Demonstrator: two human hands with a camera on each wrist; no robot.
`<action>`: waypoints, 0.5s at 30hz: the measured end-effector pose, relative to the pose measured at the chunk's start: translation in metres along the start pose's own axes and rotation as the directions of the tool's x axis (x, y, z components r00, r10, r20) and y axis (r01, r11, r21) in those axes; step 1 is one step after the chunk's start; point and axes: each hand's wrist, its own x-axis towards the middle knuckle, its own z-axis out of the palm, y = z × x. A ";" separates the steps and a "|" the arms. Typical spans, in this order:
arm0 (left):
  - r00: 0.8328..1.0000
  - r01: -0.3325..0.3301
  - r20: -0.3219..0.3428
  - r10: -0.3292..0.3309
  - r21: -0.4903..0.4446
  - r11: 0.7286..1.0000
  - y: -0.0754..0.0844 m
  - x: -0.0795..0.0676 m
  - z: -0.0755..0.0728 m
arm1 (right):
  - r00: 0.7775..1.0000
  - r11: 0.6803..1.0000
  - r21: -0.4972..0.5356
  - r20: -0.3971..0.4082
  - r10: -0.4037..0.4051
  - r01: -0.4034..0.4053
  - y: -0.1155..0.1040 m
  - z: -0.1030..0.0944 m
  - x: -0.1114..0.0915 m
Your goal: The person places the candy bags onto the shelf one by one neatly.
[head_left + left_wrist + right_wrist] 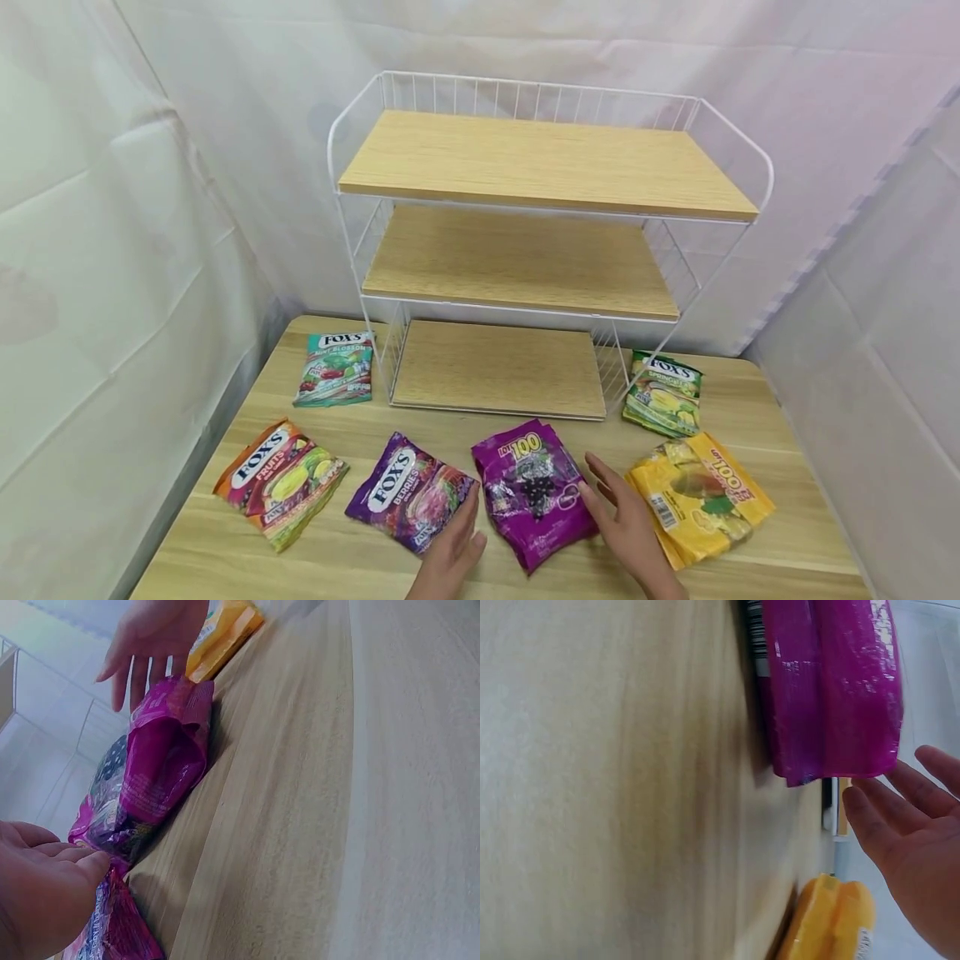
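Observation:
A purple Lot 100 grape candy bag (pixel 534 492) lies on the table between my two hands. My left hand (pixel 452 550) is at its left side, fingers extended, overlapping the right edge of the Fox's Berries candy bag (pixel 412 492). On the other side, my right hand (pixel 618 517) has its fingers spread, the tips right at the purple bag's right edge. In the right wrist view, that hand (pixel 922 832) is beside the end of the purple bag (pixel 832 690), palm facing it. Neither hand grips anything.
Behind stands a three-tier white wire rack with wooden shelves (pixel 495 367). A yellow Lot 100 mango bag (pixel 701 500) and a green Fox's bag (pixel 663 396) lie to the right. Orange Fox's Fruits (pixel 281 483) and teal Fox's (pixel 336 369) bags lie left. White cloth walls (pixel 112 250) surround the table.

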 end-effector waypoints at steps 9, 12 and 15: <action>0.999 -0.036 0.023 0.038 -0.066 0.997 -0.004 0.002 0.005 | 0.991 0.981 0.141 0.043 0.128 -0.133 0.002 0.005 0.002; 0.997 -0.067 0.029 0.069 -0.072 0.995 -0.005 0.002 0.006 | 0.991 0.975 0.175 0.039 0.132 -0.137 0.003 0.008 0.001; 0.997 -0.068 0.034 0.070 -0.055 0.996 -0.004 0.003 0.008 | 0.991 0.972 0.195 0.036 0.127 -0.132 0.004 0.010 0.001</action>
